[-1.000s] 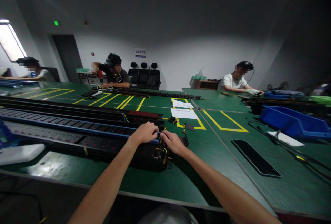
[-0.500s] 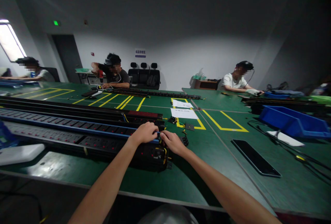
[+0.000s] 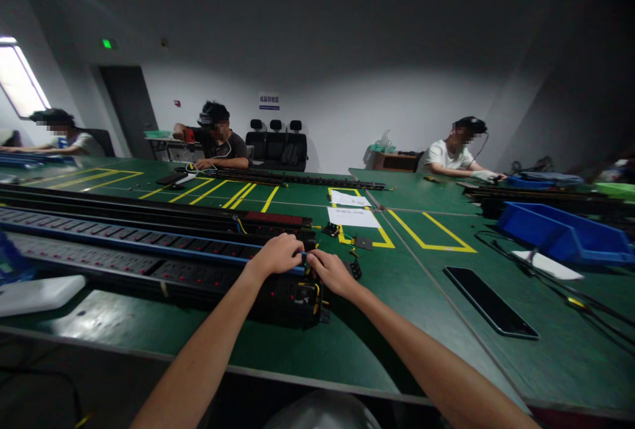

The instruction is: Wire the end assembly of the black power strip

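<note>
Several long black power strips lie side by side across the left of the table. Near the right end of a blue-edged power strip (image 3: 218, 248), my left hand (image 3: 276, 254) is closed over the strip, its fingertips partly hidden. Facing it, my right hand (image 3: 331, 272) pinches at the strip's end, with thumb and forefinger pressed together. Whatever small part sits between those fingers is too hidden to name. Closer to me lies another black power strip (image 3: 213, 275) with red-dotted sockets; yellow wires (image 3: 318, 295) show at its open end. Small black socket parts (image 3: 355, 269) rest just beyond my right hand.
A phone (image 3: 491, 301) lies to the right on the green table (image 3: 407, 316). Behind it are black cables (image 3: 550, 273) and a blue bin (image 3: 565, 234). Paper sheets (image 3: 353, 217) lie mid-table. Across it, one co-worker (image 3: 223, 141) holds a red drill (image 3: 189, 136); others sit at both sides.
My hands stay in almost the same place at the strip's end. Across the table, the co-worker's red drill and raised arm have shifted slightly left and up.
</note>
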Motion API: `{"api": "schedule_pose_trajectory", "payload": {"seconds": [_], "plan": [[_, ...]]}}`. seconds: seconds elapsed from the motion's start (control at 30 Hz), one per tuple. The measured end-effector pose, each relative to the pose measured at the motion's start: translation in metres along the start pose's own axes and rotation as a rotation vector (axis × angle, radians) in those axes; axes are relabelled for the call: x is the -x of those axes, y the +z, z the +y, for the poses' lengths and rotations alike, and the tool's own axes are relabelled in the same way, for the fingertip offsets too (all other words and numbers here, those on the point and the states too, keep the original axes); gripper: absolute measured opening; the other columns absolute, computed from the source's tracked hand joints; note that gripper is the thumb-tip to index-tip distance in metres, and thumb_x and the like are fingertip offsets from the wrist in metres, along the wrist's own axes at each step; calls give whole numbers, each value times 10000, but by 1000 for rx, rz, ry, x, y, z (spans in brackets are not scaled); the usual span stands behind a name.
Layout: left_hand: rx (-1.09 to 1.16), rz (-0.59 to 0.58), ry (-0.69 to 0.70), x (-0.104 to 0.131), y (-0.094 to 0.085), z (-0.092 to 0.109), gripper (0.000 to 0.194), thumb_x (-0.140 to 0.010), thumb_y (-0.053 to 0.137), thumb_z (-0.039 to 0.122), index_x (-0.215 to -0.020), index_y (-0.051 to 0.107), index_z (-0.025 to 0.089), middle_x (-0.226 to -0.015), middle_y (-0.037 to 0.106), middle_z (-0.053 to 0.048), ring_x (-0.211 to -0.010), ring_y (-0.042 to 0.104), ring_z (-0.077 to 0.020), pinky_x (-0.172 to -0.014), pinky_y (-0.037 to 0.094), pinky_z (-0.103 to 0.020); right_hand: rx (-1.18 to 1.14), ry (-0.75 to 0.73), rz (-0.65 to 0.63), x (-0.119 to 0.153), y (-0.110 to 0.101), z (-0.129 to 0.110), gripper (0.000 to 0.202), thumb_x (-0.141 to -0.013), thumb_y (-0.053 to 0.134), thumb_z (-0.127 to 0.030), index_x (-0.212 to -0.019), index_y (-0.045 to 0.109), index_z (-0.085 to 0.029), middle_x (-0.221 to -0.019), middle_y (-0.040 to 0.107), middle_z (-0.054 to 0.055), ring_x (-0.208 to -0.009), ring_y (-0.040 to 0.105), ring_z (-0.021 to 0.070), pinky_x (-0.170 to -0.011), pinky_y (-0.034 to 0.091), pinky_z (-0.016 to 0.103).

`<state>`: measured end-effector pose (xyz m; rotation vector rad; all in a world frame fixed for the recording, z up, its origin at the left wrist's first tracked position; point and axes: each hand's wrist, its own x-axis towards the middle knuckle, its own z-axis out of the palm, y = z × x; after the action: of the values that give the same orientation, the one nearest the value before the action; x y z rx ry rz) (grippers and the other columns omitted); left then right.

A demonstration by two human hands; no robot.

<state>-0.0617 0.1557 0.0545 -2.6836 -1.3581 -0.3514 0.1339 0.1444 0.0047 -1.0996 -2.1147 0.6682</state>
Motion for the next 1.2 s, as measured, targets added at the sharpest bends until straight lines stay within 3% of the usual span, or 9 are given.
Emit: {"api": "schedule_pose_trajectory", "payload": {"seconds": [1.2], "plan": [[1,-3,2,0,-1,1,236,-894,512,285,-975,721,213,-966,678,-72,-950,630,-224,-842,491,-312,16,7,-4,0,-1,-1,351,-1026,380,-388,-966,665,-192,-680,658,12,-646,624,161,-617,396,230]]}}
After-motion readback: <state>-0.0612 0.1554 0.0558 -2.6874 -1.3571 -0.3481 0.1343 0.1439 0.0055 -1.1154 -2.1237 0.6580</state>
